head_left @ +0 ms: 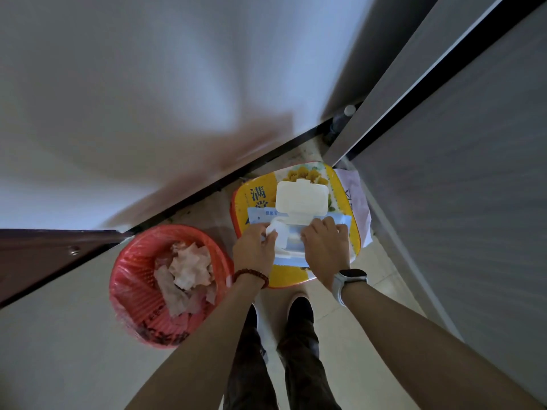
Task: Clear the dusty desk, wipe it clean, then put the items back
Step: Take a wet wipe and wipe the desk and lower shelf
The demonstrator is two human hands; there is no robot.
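From the head view, nearest the camera are two bare forearms reaching down over dark trousers and black shoes on the pale tiled floor. The left hand, a brown bead bracelet at its wrist, has its grip pinched on a white wet wipe emerging from the blue-and-white wet-wipe pack, whose white plastic flip lid stands open. The right hand, with a grey-strapped smartwatch, presses down on the pack, fingers curled over its top, steadying it. The pack lies on a yellow printed tin on the floor, just beside a red plastic waste basket of crumpled used wipes. This looks like fetching a fresh wipe for wiping; next, the wipe needs a clean pull free, then carrying to the surface. The desk itself cannot be identified, and the upper frame is motion-blurred.
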